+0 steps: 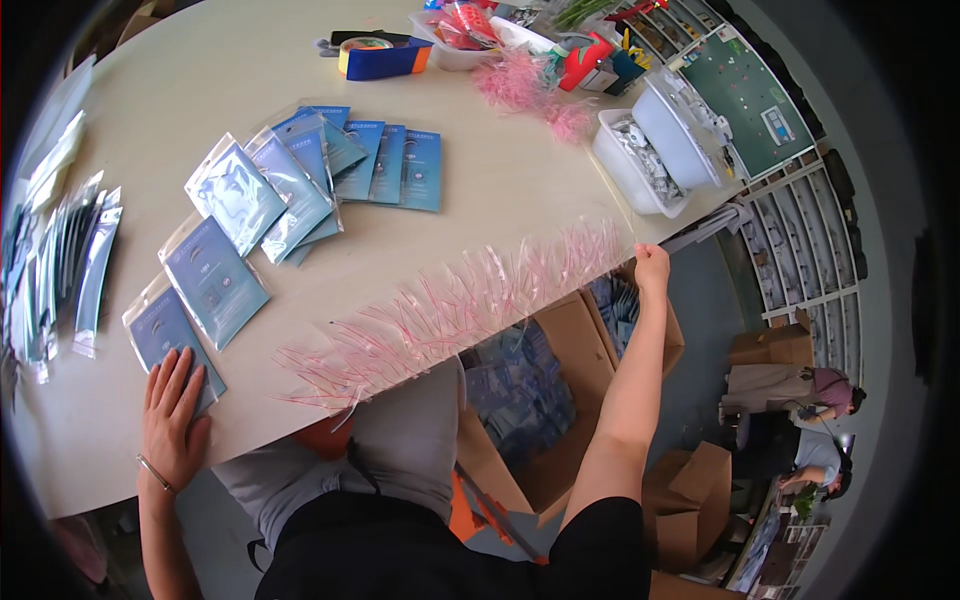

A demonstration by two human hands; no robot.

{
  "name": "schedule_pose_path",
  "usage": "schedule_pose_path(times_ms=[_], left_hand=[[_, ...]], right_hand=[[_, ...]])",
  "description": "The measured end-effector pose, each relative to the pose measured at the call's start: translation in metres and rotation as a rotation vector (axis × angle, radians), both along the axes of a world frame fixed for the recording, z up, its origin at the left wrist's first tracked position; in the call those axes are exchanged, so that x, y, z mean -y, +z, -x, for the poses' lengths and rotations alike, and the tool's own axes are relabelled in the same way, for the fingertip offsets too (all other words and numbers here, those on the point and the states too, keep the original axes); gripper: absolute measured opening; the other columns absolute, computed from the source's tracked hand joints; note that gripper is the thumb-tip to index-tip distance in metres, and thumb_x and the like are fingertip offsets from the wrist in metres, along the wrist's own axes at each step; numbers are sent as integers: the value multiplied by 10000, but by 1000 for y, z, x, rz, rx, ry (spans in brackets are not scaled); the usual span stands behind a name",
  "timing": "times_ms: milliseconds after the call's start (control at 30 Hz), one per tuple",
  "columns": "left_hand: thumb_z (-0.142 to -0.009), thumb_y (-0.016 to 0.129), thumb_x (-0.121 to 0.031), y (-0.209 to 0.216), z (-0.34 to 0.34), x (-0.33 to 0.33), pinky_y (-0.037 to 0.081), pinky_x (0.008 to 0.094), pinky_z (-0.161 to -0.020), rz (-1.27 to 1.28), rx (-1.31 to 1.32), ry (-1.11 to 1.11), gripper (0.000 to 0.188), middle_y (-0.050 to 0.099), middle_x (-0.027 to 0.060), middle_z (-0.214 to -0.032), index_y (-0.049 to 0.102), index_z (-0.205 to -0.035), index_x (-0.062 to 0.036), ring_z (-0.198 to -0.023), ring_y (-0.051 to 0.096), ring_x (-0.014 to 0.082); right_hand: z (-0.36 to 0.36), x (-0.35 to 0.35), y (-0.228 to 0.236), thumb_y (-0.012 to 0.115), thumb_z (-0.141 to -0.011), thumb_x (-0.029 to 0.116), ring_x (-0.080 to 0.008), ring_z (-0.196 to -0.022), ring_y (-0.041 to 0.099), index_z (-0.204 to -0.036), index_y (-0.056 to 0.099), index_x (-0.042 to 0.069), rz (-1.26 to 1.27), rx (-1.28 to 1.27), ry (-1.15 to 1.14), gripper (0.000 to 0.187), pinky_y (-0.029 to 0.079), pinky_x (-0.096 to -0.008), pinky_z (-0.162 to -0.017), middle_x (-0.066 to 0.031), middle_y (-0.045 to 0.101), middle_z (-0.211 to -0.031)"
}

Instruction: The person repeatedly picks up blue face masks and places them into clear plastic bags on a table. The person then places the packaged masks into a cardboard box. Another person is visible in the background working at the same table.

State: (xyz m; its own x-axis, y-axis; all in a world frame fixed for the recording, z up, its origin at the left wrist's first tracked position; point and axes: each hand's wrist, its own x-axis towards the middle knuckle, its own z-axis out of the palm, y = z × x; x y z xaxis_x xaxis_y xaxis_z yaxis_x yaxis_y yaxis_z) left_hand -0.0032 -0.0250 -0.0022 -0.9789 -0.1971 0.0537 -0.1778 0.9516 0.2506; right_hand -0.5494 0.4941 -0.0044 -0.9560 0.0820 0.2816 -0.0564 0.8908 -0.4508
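My left hand (pixel 175 420) lies flat, fingers apart, on a clear bag holding a blue card (pixel 165 335) near the table's front edge. My right hand (pixel 651 268) is stretched out to the right and pinches the end of a long row of clear bags with pink sealing strips (pixel 450 305), which hangs along the table edge. More bagged blue cards (pixel 215 275) lie just beyond my left hand, and a fan of blue cards (pixel 375 160) sits farther back.
The beige table (pixel 500 190) carries stacked bags at the far left (pixel 70 260), white bins of small parts (pixel 650 150), pink fluff (pixel 525 85) and a tape roll (pixel 365 45). An open cardboard box of blue packs (pixel 525 385) stands below. Two people (pixel 825 420) work at right.
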Motion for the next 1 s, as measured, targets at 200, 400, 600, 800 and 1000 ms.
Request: schedule_pose_path(times_ms=[200, 400, 600, 800, 1000], left_hand=[[-812, 592, -130, 4, 4, -3, 201, 517, -1214, 3, 21, 8, 625, 407, 195, -1544, 505, -1419, -11, -1467, 316, 386], [-788, 629, -102, 4, 3, -4, 211, 506, -1213, -7, 2, -14, 663, 398, 189, -1550, 491, -1433, -25, -1465, 320, 380], [-783, 726, -144, 19, -8, -19, 294, 499, -1181, -52, 33, -48, 657, 443, 185, -1466, 527, -1408, -104, -1416, 381, 363], [-822, 749, -205, 14, -18, -17, 274, 517, -1187, -79, -2, -169, 583, 444, 131, -1494, 537, -1355, -98, -1442, 348, 340], [-815, 764, -254, 15, -38, -11, 265, 529, -1183, -235, -31, -186, 503, 425, 117, -1534, 543, -1232, -81, -1465, 323, 331]], right_hand=[[3, 22, -5, 617, -917, 290, -388, -1069, 632, -1025, 754, 77, -422, 156, -131, 275, 489, -485, -921, -170, 712, -1099], [-25, 42, 40, 613, -920, 221, -349, -1194, 532, -1012, 755, 136, -543, -57, -138, 190, 421, -540, -961, -100, 656, -1166], [-220, 198, 56, 717, -784, -18, -346, -1111, 605, -1122, 649, -23, 119, -270, 784, 345, 464, -423, -981, -167, 637, -1181], [-383, 301, 15, 705, -792, 33, -288, -1254, 560, -1214, 647, 64, 129, -74, 1617, 427, 424, -435, -1025, -104, 615, -1303], [-393, 327, -11, 702, -811, 60, -248, -1229, 592, -1028, 697, 64, 134, -91, 1629, 218, 429, -424, -983, -64, 694, -1214]])
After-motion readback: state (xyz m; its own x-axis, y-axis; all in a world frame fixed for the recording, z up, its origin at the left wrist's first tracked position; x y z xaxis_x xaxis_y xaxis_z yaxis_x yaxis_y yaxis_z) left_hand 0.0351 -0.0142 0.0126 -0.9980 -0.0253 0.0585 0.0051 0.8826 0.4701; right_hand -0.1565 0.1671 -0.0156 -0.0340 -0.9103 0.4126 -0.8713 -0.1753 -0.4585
